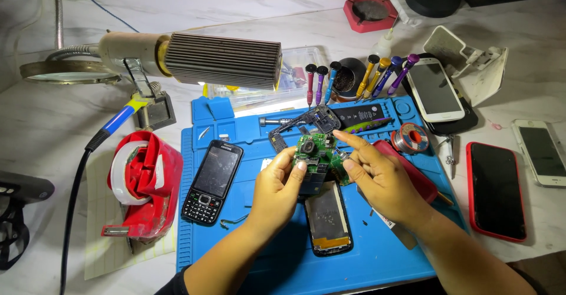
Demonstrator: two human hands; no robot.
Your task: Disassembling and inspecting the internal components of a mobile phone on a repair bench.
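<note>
The green circuit board [314, 153] is up in the air over the blue work mat [283, 254], pinched between both hands, and that is where I'd worry. It sits right above the opened phone body [328, 218] lying face up on the mat, so a slip of the fingers would likely drop the board onto that shell or onto the black phone frame [295, 127] just behind it. The grip looks light, at the edges only, and a twist from one side against the other could bend the board or strain whatever small part sits near its round camera piece.

The left hand [277, 192] is curled narrow, thumb and fingertips closed on the board's lower left edge. The right hand [377, 180] is also mostly closed, forefinger stretched out to touch the board's top right corner, thumb pressing near a small metal piece at its side; whether it holds a tool there I cannot tell.

Close by, a black keypad phone [212, 180] lies on the mat to the left, and a solder spool [410, 137] sits to the right, within reach of an elbow
</note>
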